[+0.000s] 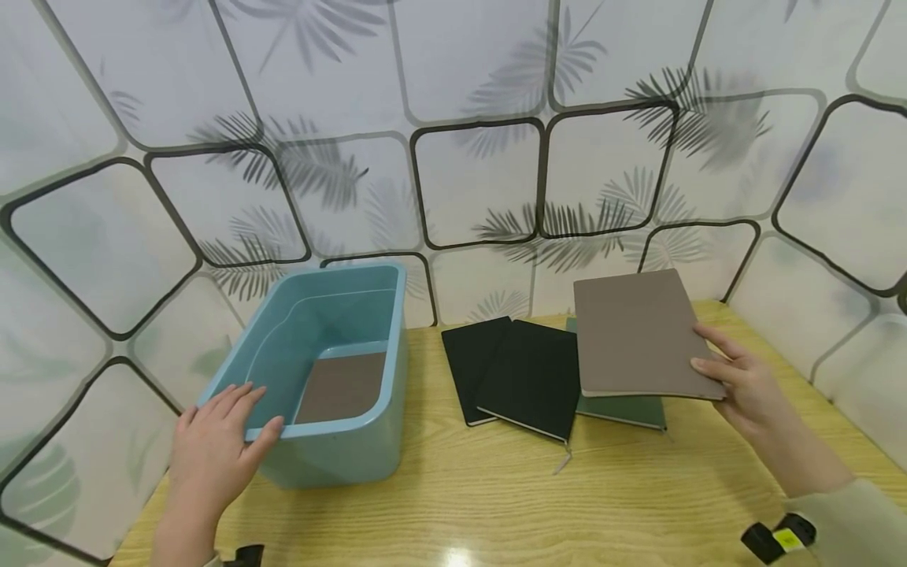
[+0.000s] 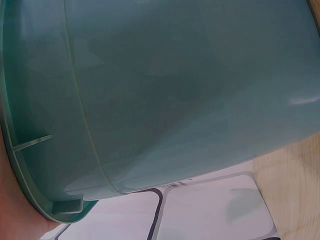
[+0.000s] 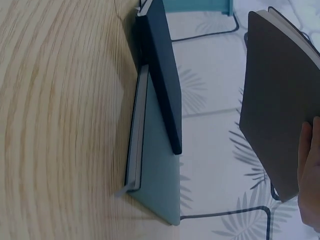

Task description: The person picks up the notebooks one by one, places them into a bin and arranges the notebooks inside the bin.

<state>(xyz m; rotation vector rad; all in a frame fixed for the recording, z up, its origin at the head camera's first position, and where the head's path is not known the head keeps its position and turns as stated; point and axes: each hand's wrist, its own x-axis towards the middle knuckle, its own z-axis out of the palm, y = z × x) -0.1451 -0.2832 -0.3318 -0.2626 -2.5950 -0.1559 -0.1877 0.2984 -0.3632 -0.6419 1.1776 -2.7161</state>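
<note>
My right hand [image 1: 744, 382] grips a taupe notebook [image 1: 638, 335] by its right edge, thumb on the cover. In the right wrist view the notebook [image 3: 280, 100] is raised off the table, its page edges showing at the top. Below it lies a green notebook [image 1: 623, 411], partly hidden in the head view. Two black notebooks overlap to its left, the nearer black notebook [image 1: 534, 378] resting on the green one. My left hand [image 1: 216, 445] rests on the near-left rim of a blue plastic bin [image 1: 340, 453], fingers over the edge. Inside the bin lies another taupe notebook [image 1: 343, 386].
The wood-grain table [image 1: 496, 504] carries the bin at left and the notebooks at right. A patterned wall covering [image 1: 482, 189] stands close behind and along both sides. A ribbon bookmark [image 1: 562, 461] trails from the nearer black notebook.
</note>
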